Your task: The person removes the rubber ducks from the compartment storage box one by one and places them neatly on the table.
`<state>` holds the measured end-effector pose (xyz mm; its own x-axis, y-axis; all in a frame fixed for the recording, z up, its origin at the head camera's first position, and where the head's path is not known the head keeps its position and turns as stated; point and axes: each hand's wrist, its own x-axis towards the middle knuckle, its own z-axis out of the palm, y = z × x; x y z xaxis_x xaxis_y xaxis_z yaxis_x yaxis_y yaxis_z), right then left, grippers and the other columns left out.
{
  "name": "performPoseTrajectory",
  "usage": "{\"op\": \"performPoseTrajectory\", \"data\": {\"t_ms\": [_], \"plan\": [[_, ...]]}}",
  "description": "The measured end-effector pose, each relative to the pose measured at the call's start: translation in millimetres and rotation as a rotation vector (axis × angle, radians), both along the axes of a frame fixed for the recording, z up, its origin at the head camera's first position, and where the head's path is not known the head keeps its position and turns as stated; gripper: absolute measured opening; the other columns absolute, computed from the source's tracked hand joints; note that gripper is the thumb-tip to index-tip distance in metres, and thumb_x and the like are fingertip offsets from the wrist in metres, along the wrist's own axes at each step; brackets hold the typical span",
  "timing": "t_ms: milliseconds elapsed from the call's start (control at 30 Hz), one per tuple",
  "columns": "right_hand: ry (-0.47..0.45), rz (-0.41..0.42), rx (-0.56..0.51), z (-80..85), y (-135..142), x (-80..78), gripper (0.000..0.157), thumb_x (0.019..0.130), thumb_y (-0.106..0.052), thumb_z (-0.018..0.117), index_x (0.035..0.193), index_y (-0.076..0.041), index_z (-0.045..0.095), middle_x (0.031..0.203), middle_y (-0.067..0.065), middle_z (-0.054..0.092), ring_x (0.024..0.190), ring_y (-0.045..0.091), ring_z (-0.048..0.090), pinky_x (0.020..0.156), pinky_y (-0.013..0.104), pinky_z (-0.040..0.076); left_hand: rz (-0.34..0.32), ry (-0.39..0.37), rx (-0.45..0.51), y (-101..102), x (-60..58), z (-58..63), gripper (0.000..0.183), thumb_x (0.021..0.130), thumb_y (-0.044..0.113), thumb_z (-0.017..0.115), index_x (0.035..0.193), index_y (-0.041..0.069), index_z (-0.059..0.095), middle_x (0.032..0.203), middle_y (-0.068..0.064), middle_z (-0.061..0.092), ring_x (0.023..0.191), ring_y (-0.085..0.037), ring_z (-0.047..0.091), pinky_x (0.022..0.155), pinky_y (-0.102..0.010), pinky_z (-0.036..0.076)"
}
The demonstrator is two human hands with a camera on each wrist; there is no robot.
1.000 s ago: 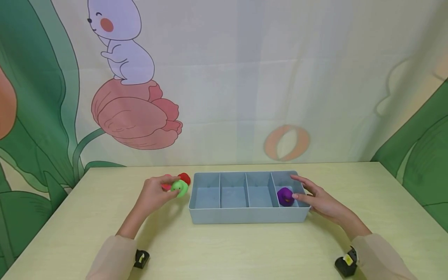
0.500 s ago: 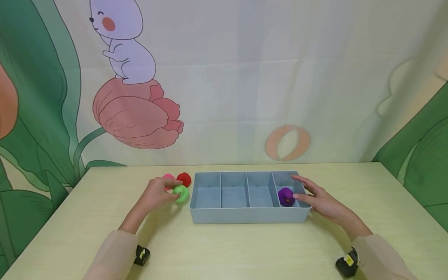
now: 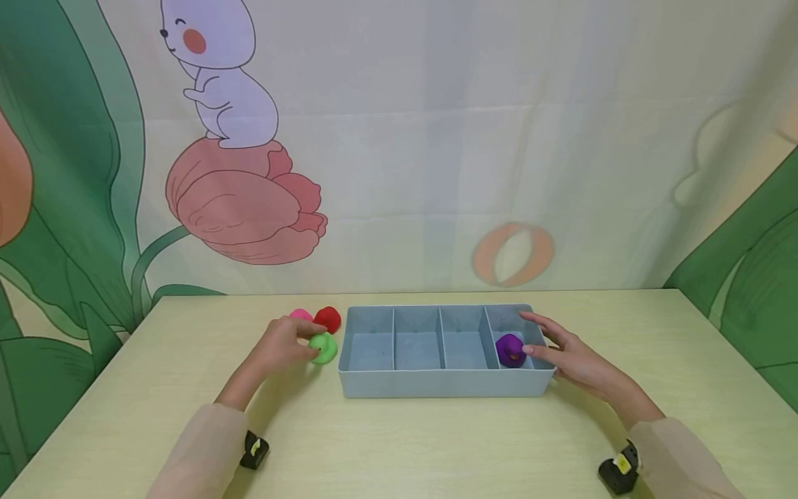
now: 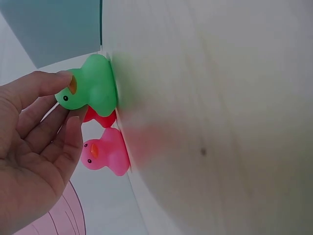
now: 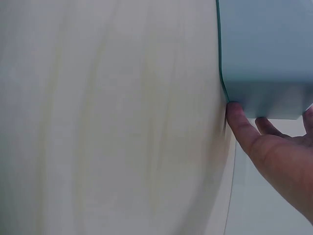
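My left hand (image 3: 282,346) pinches a green rubber duck (image 4: 100,88) on the table, just left of the box. The thumb lies by its beak; some fingers are behind it. A red rubber duck (image 3: 327,319) and a pink rubber duck (image 4: 108,152) stand close behind. The right hand (image 3: 582,362) holds the right end of a grey-blue divided box (image 3: 436,384). Its thumb and index finger reach over the rim, while other fingers touch the outer end wall in the right wrist view. A purple rubber duck (image 3: 511,351) sits in the rightmost compartment, beside that thumb.
The box's other three compartments lie to the left of the purple duck. Pale wood forms the table top (image 3: 399,450). Behind its back edge hangs a printed cloth (image 3: 399,173) with a white animal and a pink flower.
My left hand has brought the green duck down and slightly towards me, away from the red and pink ducks. The right hand and the box keep their places.
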<state>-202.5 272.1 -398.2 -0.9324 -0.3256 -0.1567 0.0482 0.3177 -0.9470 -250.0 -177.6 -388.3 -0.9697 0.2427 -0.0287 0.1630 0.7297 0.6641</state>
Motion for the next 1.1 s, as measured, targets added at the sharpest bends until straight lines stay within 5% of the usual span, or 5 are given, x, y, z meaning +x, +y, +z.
{"op": "performPoseTrajectory", "data": {"t_ms": [433, 667, 933, 1100], "plan": [[0.002, -0.006, 0.025, 1.4, 0.5, 1.1, 0.067, 0.091, -0.025, 0.054, 0.145, -0.015, 0.017, 0.15, 0.021, -0.01, 0.132, 0.05, 0.002, 0.091, 0.06, 0.033, 0.006, -0.002, -0.008, 1.0, 0.3, -0.3, 0.037, 0.076, 0.0, 0.069, 0.113, -0.001, 0.063, 0.108, -0.014, 0.064, 0.103, -0.031, 0.053, 0.077, -0.034, 0.052], [-0.007, 0.001, 0.013, 2.6, 0.4, 2.0, 0.067, 0.092, -0.026, 0.054, 0.146, -0.015, 0.015, 0.149, 0.021, -0.012, 0.132, 0.05, -0.001, 0.092, 0.072, 0.018, 0.017, 0.081, 0.015, 1.7, 7.2, 7.2, 0.039, 0.077, 0.004, 0.069, 0.115, 0.0, 0.062, 0.113, -0.017, 0.062, 0.107, -0.034, 0.054, 0.082, -0.039, 0.05], [-0.001, 0.003, 0.016, 2.2, 0.0, 1.7, 0.067, 0.092, -0.025, 0.054, 0.146, -0.016, 0.016, 0.15, 0.02, -0.011, 0.132, 0.05, 0.001, 0.091, 0.072, 0.021, 0.044, 0.182, 0.105, 16.8, 12.8, 12.8, 0.04, 0.077, 0.007, 0.07, 0.116, 0.0, 0.062, 0.113, -0.017, 0.062, 0.102, -0.032, 0.056, 0.076, -0.034, 0.053], [0.001, -0.001, 0.023, 4.0, -0.5, 2.2, 0.066, 0.092, -0.025, 0.054, 0.145, -0.016, 0.016, 0.15, 0.02, -0.011, 0.132, 0.051, 0.001, 0.092, 0.071, 0.022, -0.007, 0.246, 0.19, 31.3, 18.3, 18.6, 0.04, 0.076, 0.005, 0.071, 0.115, 0.0, 0.062, 0.108, -0.018, 0.064, 0.095, -0.033, 0.06, 0.076, -0.037, 0.053]]}}
